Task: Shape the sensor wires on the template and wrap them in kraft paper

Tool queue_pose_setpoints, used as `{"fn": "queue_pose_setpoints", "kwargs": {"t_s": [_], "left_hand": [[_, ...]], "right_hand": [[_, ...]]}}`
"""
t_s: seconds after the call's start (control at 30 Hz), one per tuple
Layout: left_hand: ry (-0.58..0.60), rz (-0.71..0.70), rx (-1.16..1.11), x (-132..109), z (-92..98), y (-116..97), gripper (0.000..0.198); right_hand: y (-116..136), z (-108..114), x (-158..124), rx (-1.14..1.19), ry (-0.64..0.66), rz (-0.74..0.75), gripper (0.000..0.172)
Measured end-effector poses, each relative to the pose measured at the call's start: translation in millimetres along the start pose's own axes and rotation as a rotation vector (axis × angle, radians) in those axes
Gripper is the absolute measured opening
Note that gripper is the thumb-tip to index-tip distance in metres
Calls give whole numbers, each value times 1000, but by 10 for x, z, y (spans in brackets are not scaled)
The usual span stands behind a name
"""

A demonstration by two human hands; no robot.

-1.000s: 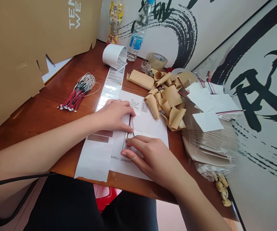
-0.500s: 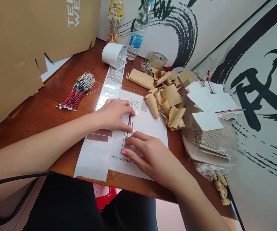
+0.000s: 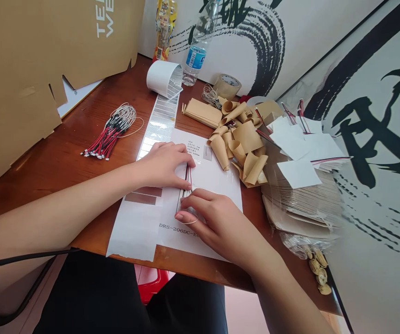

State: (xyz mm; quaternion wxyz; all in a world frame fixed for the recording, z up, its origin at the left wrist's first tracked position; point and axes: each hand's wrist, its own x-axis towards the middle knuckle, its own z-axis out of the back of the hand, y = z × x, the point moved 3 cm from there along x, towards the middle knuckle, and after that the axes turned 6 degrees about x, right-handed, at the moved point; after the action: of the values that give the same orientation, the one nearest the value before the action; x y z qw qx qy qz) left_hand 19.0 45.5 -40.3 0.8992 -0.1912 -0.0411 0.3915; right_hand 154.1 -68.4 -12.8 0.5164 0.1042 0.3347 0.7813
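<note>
In the middle of the frame, on a white printed sheet (image 3: 217, 185), the left hand (image 3: 163, 166) lies flat against thin red and black wires (image 3: 187, 178), and the right hand (image 3: 213, 218) curves over their lower end; I cannot tell if they grip.

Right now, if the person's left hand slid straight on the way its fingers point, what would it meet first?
The left hand would first meet the thin red-and-black wires, which lie on the white printed sheet right at its fingertips. From this angle, I cannot tell whether the fingers already touch them.
</note>
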Motion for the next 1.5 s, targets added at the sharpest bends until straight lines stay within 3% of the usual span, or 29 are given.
{"fn": "queue_pose_setpoints", "kwargs": {"t_s": [0.63,1.3,1.5], "left_hand": [[6,-3,-1,-2,-1,9,54],[27,-6,44,-7,10,-9,60],[29,-9,40,-11,7,-7,60]], "right_hand": [[-47,-4,2,-12,-49,50,34],[-16,-13,-63,-125,-126,117,48],[-16,-4,-67,-113,-137,123,44]]}}
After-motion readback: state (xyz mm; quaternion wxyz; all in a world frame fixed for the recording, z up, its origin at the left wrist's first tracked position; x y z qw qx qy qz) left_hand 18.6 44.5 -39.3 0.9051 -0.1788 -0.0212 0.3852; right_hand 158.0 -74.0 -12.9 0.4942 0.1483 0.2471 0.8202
